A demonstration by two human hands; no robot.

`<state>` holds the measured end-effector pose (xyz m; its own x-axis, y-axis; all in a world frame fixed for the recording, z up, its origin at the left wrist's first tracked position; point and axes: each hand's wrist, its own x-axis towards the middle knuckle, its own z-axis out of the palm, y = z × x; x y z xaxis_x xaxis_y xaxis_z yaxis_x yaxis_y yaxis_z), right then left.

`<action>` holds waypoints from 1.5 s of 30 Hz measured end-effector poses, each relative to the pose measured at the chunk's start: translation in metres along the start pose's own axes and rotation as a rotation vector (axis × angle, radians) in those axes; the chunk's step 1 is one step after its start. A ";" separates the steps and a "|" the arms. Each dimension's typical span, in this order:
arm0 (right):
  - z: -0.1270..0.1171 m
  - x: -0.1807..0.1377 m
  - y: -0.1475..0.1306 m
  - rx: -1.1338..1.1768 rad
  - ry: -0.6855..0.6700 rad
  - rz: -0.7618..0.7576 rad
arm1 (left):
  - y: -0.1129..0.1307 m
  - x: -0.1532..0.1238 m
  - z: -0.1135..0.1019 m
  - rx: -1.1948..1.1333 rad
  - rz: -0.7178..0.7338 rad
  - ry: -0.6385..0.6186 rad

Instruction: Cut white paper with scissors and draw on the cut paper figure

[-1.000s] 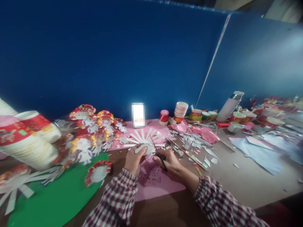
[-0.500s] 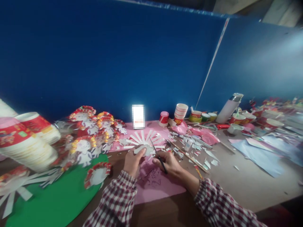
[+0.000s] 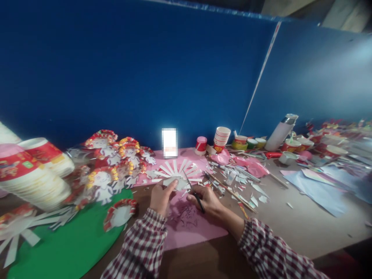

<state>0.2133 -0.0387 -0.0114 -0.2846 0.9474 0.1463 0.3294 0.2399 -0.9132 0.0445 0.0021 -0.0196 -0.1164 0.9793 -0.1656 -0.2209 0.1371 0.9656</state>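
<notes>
My left hand (image 3: 161,197) pinches a small white paper cut-out (image 3: 175,182) just above a pink sheet (image 3: 192,228) that has dark line drawings on it. My right hand (image 3: 207,199) is closed around dark-handled scissors (image 3: 192,189), whose blades point up-left into the cut-out. Just behind the cut-out lies a white paper cup cut into a fan of strips (image 3: 177,169). Both sleeves are red-and-white check.
Stacked red-and-white paper cups (image 3: 31,170) lie at the left. Paper doll figures (image 3: 113,162) sit by a green round sheet (image 3: 72,240). Paper scraps, sticks (image 3: 232,190), cups (image 3: 222,137), a white bottle (image 3: 280,131) and blue sheets (image 3: 316,188) cover the right. A blue wall stands behind.
The scissor blades have shifted slightly left into the cut-out, and my left fingers have adjusted their pinch on it. Everything else stays put.
</notes>
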 end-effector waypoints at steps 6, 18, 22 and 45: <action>0.002 0.000 0.002 -0.011 -0.001 0.007 | 0.009 -0.003 0.000 -0.020 -0.019 0.023; 0.004 -0.002 0.000 -0.026 -0.008 0.027 | 0.008 0.002 -0.006 0.075 0.090 -0.006; 0.005 -0.001 0.002 0.027 -0.002 0.061 | 0.014 0.001 -0.007 0.054 0.070 0.011; 0.004 0.013 0.018 0.330 0.326 -0.078 | 0.003 -0.017 0.013 0.066 0.041 -0.441</action>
<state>0.2119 -0.0232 -0.0274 0.0178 0.9590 0.2828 -0.0010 0.2828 -0.9592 0.0588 -0.0126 -0.0114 0.3030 0.9522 -0.0392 -0.1605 0.0916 0.9828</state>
